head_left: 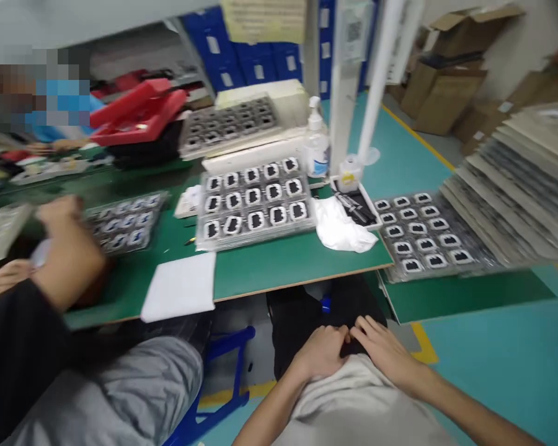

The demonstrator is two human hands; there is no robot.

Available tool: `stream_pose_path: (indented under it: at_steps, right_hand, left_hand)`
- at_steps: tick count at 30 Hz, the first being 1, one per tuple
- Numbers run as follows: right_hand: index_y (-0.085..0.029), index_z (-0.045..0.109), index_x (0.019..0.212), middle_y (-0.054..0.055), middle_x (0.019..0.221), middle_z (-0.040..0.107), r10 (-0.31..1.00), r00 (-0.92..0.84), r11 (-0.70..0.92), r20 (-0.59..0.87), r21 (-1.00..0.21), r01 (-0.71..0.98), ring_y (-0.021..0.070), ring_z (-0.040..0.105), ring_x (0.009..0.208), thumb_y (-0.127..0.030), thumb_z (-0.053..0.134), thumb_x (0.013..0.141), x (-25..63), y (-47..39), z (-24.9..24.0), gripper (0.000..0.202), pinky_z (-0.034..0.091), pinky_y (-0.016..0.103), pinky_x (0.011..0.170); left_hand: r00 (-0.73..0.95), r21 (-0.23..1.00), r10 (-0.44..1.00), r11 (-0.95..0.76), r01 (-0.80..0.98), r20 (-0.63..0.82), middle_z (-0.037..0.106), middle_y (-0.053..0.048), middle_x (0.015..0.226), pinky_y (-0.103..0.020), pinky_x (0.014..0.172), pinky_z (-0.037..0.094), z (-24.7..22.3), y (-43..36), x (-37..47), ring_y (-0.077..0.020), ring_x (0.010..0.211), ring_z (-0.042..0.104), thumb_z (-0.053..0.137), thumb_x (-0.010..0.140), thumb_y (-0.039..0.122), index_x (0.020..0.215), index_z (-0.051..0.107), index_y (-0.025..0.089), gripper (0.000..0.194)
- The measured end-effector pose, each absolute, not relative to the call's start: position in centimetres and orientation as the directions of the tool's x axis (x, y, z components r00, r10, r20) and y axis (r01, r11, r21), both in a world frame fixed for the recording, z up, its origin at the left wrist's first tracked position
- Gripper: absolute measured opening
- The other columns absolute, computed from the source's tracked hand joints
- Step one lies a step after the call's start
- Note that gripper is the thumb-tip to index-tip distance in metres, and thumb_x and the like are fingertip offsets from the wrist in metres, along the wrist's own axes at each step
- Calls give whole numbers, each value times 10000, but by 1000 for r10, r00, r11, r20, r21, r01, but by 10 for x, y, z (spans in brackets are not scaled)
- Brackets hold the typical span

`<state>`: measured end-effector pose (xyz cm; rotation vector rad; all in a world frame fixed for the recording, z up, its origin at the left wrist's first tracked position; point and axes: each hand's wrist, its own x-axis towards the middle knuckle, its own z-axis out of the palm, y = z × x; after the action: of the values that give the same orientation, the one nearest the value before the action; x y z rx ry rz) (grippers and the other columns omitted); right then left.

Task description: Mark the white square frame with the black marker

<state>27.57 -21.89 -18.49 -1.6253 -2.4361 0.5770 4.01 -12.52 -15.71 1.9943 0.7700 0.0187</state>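
Note:
My left hand (pixel 324 350) rests in my lap at the hem of the light shirt (pixel 358 396), its fingers curled together. Close beside it, my right hand (pixel 382 350) also lies over the lap with bent, closed fingers. Whatever the fingertips of either hand pinch is hidden. In front of me on the green table (pixel 270 269) sits a clear tray (pixel 255 201) with rows of white-framed black parts. A white cloth (pixel 344 226) lies right of the tray, and a white sheet (pixel 180 288) is at the table edge to its left.
A co-worker's blurred arm (pixel 77 254) reaches over the table at left, near another parts tray (pixel 128 220). Behind are a red bin (pixel 139 118) and a pump bottle (pixel 316 145). At right stand a parts tray (pixel 418 232) and stacked trays (pixel 516 179). A blue stool (pixel 235 371) is below.

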Motion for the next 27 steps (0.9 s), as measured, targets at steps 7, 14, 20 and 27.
stream_pose_path:
  at_steps: [7,14,20,27]
  right_hand:
    - [-214,592,1746,19,1789,57,866,-443,375,-230,-286,882,228,-92,1666,12,773,747,289,-227,-161,1040,435,590,1307]
    - [-309,675,1730,-48,1778,95,727,-673,629,-136,-258,733,253,-40,1673,-379,878,830,306,-197,-155,926,-220,543,1347]
    - [-101,762,1253,76,1132,580,572,-796,766,-199,-215,605,290,535,1184,-277,1089,956,288,-169,-171,475,319,583,1369]
    - [-272,806,1466,-35,1608,436,832,-417,382,-365,-169,909,285,105,1621,-336,1011,1277,266,-204,-165,286,281,645,1397]
  left_hand:
    - [853,914,518,-311,260,-66,631,4,956,-295,850,367,-152,-147,32,-139,895,544,586,1052,134,998,609,165,66]
    - [922,901,385,-411,139,33,628,34,969,-288,836,360,-150,-147,37,-135,876,537,624,1032,65,1030,584,191,133]
    - [951,864,310,-484,136,24,590,16,935,-335,797,303,-154,-147,39,-167,844,484,613,1007,33,985,531,179,168]
    - [913,948,370,-190,255,-171,560,19,847,-278,719,344,-154,-129,45,-110,781,458,665,927,83,898,577,141,109]
